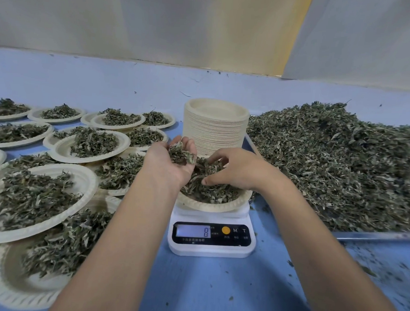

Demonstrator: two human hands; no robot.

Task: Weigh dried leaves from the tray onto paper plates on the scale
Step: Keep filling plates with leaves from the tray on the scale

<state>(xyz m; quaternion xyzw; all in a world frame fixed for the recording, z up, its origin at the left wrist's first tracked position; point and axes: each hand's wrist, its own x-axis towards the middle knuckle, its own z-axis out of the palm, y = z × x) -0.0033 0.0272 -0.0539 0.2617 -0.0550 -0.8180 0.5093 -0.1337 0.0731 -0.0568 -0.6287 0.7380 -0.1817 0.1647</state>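
Cupping a clump of leaves (179, 154) in curled fingers, the left hand (168, 164) hangs over the paper plate (211, 206) on the scale (210, 248). The right hand (238, 171) pinches the pile of leaves (207, 190) in that plate. The tray (372, 236), heaped with dried leaves (339, 166), lies just right of the scale, with a stack of plates (215, 132) behind and filled plates (63, 149) to its left.

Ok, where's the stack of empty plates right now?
In the head view, the stack of empty plates stands centre, just behind the scale, leaf pile on its right, filled plates on its left.
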